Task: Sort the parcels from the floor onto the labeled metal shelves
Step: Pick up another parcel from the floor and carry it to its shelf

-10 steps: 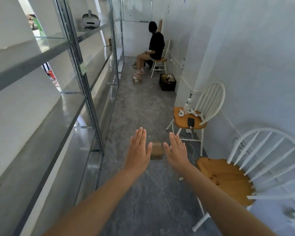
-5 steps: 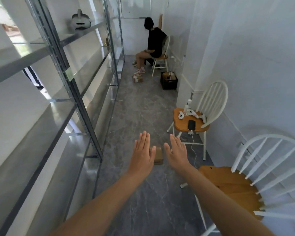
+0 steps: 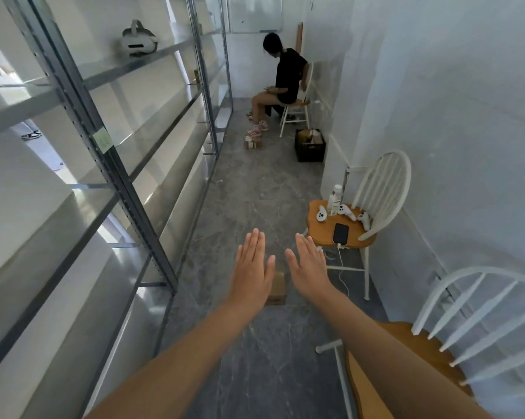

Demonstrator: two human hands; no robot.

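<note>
Metal shelves (image 3: pixel 113 164) line the left wall, and the grey floor (image 3: pixel 255 192) runs ahead past a white chair (image 3: pixel 320 235) on the right. Both arms reach forward. The left hand (image 3: pixel 250 273) and right hand (image 3: pixel 309 270) are flat with straight fingers and hold nothing. A small brown parcel (image 3: pixel 278 287) lies on the floor, seen between them and partly hidden behind the left hand. A second parcel (image 3: pixel 253 143) lies far down the aisle.

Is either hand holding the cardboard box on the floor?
No, the left hand and right hand are open with straight fingers, and the box lies on the floor.
</note>
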